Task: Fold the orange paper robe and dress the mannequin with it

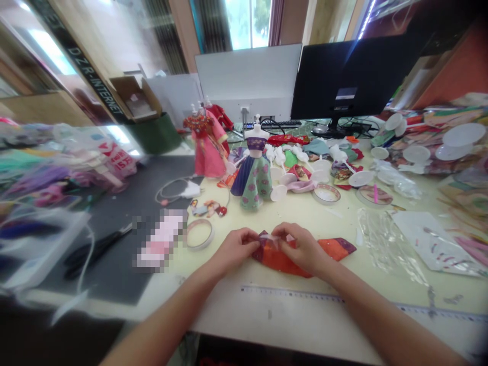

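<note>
An orange-red doll garment (280, 260) with purple ends lies on the pale tabletop in front of me. My left hand (241, 247) pinches its purple left corner between thumb and fingers. My right hand (299, 246) bends over the cloth, its thumb and fingertips closed on a small whitish translucent strip (270, 237) at the upper edge. Whether the strip is tape or thin fabric I cannot tell. The garment's right end (337, 249) sticks out past my right hand. Behind my hands a small mannequin (256, 162) stands upright in a purple top and a green and blue skirt.
A tape roll (200, 234) and a phone-shaped blurred item (162, 239) lie to the left, beyond them black scissors (99, 249). A ruler (290, 294) runs along the front. Clear plastic bags (389, 244) lie right. Dressed mannequins (206, 147) and monitors (249, 76) stand behind.
</note>
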`<move>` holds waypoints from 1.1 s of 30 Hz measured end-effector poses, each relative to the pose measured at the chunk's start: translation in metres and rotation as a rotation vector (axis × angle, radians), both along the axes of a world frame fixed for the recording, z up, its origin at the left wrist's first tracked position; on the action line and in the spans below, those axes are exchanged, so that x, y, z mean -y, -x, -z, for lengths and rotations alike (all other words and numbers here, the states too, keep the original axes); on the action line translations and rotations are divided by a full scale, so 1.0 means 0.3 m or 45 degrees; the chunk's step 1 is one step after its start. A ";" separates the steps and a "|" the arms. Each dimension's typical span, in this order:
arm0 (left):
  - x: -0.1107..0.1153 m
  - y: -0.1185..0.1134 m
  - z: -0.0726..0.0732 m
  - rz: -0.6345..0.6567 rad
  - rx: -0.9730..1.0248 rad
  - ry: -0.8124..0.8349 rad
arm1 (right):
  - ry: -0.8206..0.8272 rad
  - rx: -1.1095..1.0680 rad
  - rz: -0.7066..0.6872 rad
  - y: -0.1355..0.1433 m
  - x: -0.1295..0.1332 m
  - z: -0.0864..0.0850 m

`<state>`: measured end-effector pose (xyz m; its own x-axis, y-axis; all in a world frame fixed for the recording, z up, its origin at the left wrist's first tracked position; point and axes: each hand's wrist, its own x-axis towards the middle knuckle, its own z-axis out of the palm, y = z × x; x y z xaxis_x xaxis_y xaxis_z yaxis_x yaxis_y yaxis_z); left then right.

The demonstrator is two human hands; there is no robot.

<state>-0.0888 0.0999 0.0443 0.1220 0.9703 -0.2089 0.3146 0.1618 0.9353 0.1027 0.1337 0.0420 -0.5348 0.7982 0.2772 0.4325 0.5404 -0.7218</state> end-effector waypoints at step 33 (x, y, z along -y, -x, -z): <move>0.020 -0.055 -0.059 0.010 0.248 0.149 | -0.104 -0.032 0.010 0.001 0.002 -0.008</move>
<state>-0.0724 0.0939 0.0620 0.1786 0.9396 -0.2921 0.1317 0.2714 0.9534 0.1023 0.1331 0.0444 -0.5207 0.7767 0.3545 0.4193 0.5943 -0.6863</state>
